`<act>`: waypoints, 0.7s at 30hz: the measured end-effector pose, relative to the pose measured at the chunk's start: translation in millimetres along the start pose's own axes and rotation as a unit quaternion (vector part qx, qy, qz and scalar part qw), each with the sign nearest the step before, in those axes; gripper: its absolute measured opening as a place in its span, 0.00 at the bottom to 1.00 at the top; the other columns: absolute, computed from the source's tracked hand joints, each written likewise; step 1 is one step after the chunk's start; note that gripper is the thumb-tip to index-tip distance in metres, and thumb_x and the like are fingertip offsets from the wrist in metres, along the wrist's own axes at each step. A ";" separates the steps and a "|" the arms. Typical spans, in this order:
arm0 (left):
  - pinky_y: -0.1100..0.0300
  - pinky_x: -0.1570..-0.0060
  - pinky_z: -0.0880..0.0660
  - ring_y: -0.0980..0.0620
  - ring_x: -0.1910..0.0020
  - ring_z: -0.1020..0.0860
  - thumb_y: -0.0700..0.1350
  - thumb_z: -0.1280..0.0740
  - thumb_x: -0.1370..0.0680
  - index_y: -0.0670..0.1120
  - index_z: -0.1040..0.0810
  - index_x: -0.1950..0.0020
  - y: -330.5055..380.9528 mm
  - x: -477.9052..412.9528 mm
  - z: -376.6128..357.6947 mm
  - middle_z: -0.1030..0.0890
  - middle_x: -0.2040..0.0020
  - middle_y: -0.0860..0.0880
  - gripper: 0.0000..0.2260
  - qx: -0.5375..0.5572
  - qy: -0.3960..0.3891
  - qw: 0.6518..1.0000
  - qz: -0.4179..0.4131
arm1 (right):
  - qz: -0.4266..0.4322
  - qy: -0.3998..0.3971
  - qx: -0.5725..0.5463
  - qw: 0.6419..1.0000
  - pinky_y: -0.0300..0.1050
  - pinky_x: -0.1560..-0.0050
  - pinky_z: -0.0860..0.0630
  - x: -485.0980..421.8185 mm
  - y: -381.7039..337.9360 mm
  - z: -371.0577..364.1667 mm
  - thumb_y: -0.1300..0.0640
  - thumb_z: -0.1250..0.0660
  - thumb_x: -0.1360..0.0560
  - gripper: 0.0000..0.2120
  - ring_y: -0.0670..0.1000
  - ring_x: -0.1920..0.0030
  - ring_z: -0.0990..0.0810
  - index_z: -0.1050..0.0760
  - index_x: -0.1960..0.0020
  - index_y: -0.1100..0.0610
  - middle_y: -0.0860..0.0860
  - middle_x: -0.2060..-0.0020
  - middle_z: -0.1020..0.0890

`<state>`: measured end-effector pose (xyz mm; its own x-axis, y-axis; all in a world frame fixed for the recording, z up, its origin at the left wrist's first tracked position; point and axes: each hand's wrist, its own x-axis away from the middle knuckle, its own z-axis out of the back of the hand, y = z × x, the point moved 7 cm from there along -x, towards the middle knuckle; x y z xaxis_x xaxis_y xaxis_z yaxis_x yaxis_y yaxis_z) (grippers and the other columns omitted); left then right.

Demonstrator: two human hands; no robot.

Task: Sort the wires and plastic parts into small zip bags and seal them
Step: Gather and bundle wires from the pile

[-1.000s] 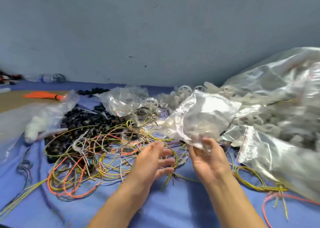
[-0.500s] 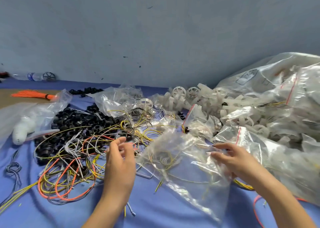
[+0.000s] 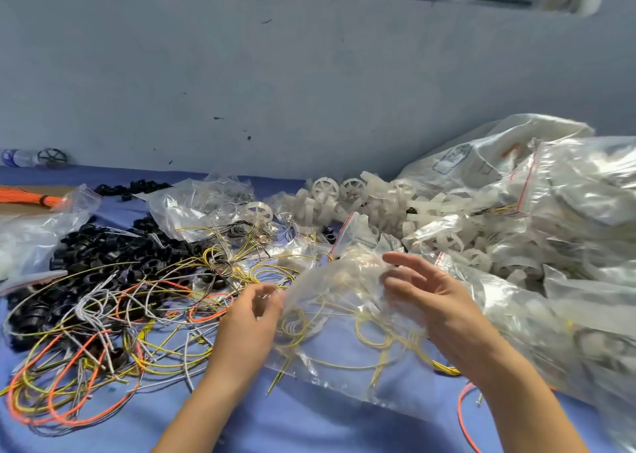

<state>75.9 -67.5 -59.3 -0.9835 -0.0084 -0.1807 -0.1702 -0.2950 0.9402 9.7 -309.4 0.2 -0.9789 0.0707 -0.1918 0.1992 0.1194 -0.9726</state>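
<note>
A large clear plastic bag (image 3: 344, 342) lies crumpled on the blue cloth (image 3: 309, 425) in front of me, with thin yellow wires showing through it. My left hand (image 3: 247, 325) pinches the bag's left edge between thumb and fingers. My right hand (image 3: 433, 297) rests on the bag's right side with its fingers spread and nearly straight. A tangle of orange, yellow and grey wires (image 3: 103, 335) spreads to the left. Behind it sits a heap of black plastic rings (image 3: 103, 249).
White plastic wheels (image 3: 347, 191) are heaped at the back by the wall. Large clear bags of filled zip bags (image 3: 550, 232) pile up on the right. Another clear bag (image 3: 196, 211) lies behind the wires. An orange wire bundle (image 3: 24, 196) lies far left.
The bag has come down from being held up and now lies flat. My left hand moved right and took its edge. My right hand's fingers loosened on the bag.
</note>
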 end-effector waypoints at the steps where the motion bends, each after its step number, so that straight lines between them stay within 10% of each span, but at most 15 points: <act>1: 0.59 0.49 0.24 0.49 0.49 0.20 0.48 0.34 0.21 0.51 0.22 0.47 2.0 -1.6 -1.7 0.17 0.53 0.52 0.04 0.034 0.002 0.999 -0.006 | -0.003 0.012 -0.039 0.999 0.39 0.58 0.21 -0.1 -0.9 1.0 0.58 0.26 0.34 0.17 0.47 0.60 0.19 0.17 0.45 0.50 0.51 0.56 0.17; 8: 0.63 0.47 0.29 0.65 0.49 0.24 0.53 0.35 0.21 0.59 0.30 0.40 8.6 -1.2 -13.3 0.23 0.49 0.65 0.10 0.008 -0.016 0.999 -0.047 | -0.031 0.012 -0.148 0.988 0.44 0.58 0.19 5.4 -6.1 -2.8 0.61 0.27 0.32 0.18 0.48 0.64 0.19 0.17 0.44 0.50 0.50 0.59 0.17; 13: 0.69 0.59 0.23 0.62 0.59 0.18 0.41 0.32 0.22 0.53 0.24 0.42 17.6 -3.0 -9.8 0.16 0.56 0.54 0.10 0.167 0.004 0.985 -0.033 | -0.002 0.078 -0.213 0.974 0.40 0.64 0.21 4.2 -11.4 8.3 0.61 0.27 0.32 0.18 0.45 0.66 0.21 0.18 0.43 0.50 0.49 0.61 0.17; 17: 0.66 0.71 0.24 0.61 0.71 0.24 0.41 0.33 0.22 0.50 0.23 0.43 23.5 -1.7 2.9 0.22 0.61 0.48 0.09 0.179 0.046 0.982 -0.035 | 0.005 0.261 -0.082 0.962 0.36 0.65 0.22 6.5 -5.3 48.9 0.61 0.28 0.28 0.11 0.41 0.66 0.19 0.20 0.48 0.50 0.48 0.59 0.17; 21: 0.62 0.74 0.24 0.56 0.71 0.24 0.42 0.31 0.22 0.46 0.22 0.50 28.3 8.5 7.3 0.21 0.65 0.48 0.02 0.167 0.048 0.984 -0.050 | 0.090 0.273 0.117 0.950 0.39 0.61 0.26 5.2 -28.6 63.5 0.63 0.30 0.25 0.09 0.43 0.64 0.21 0.20 0.53 0.48 0.44 0.62 0.17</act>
<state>62.3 -69.0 -32.1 -0.9534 -0.0897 -0.2880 -0.2917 0.0312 0.9560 -4.0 -375.3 18.7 -0.7471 0.5810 -0.3231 0.2825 -0.1625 -0.9454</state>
